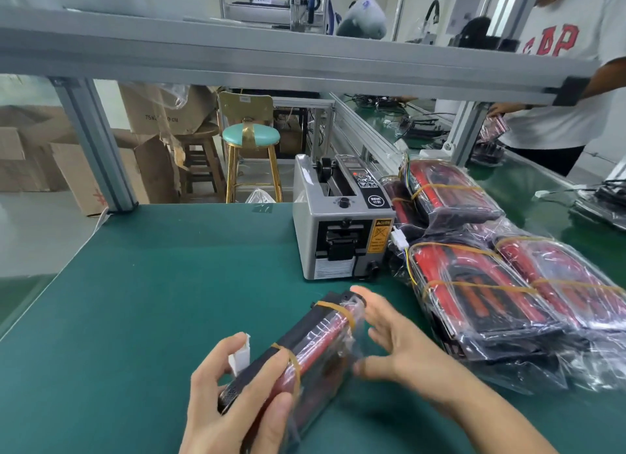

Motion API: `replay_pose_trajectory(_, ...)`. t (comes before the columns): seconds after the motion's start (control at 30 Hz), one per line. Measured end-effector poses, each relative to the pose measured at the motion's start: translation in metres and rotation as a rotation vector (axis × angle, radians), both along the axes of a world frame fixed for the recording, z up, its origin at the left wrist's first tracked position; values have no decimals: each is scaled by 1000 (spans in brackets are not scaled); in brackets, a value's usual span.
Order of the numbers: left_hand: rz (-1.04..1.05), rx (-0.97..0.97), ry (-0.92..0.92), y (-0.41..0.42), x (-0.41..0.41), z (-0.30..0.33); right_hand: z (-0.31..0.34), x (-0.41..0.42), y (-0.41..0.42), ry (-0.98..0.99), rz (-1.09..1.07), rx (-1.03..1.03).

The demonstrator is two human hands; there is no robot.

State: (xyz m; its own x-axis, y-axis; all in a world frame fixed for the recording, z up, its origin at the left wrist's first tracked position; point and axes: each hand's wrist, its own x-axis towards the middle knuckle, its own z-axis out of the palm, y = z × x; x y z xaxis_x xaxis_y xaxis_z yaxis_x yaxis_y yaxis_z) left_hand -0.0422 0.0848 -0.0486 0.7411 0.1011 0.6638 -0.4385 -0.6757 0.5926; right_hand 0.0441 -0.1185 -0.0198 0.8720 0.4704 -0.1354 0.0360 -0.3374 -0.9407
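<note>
A red and black bundle (321, 335) in clear plastic, bound by two yellow rubber bands, lies tilted on the green table (152, 301) in front of me. My left hand (233, 402) grips its near end, thumb on top, with a small white connector (241, 353) sticking up beside the fingers. My right hand (399, 345) is beside the bundle's right side with fingers spread, touching the loose plastic; it is motion-blurred.
A grey tape dispenser machine (342, 223) stands behind the bundle. A pile of similar bagged red bundles (501, 284) fills the right side. Another person in a white shirt (559, 80) works at the far right. An aluminium frame beam (271, 57) crosses overhead; stools and cardboard boxes stand beyond the table.
</note>
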Motion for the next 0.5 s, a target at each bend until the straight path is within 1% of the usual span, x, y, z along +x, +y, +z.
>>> replay_pose_trajectory(0.07, -19, -23, 13, 2, -2, 6, -7, 7, 3, 66, 100, 93)
replay_pose_trajectory(0.1, -17, -56, 34, 3, -4, 9, -7, 7, 3, 63, 115, 108)
replay_pose_trajectory(0.17, 97, -67, 84, 9, -6, 19, -5, 8, 4, 14, 91, 119)
replay_pose_trajectory(0.23, 210, -2, 88, 14, -4, 39, -4, 8, 8, -75, 59, 138)
replay_pose_trajectory(0.27, 222, 27, 76, 14, -2, 50, -2, 8, 12, -114, 52, 153)
replay_pose_trajectory(0.33, 189, 56, 88, 10, 7, 68, 2, 4, 21, -174, 55, 176)
replay_pose_trajectory(0.37, 148, 41, 131, 6, 11, 75, 4, 2, 25, -193, 62, 187)
replay_pose_trajectory(0.47, 8, -81, 312, -5, 18, 84, 5, -3, 30, -238, 68, 235)
replay_pose_trajectory(0.5, -27, -107, 342, -5, 19, 86, 3, -4, 29, -235, 65, 260)
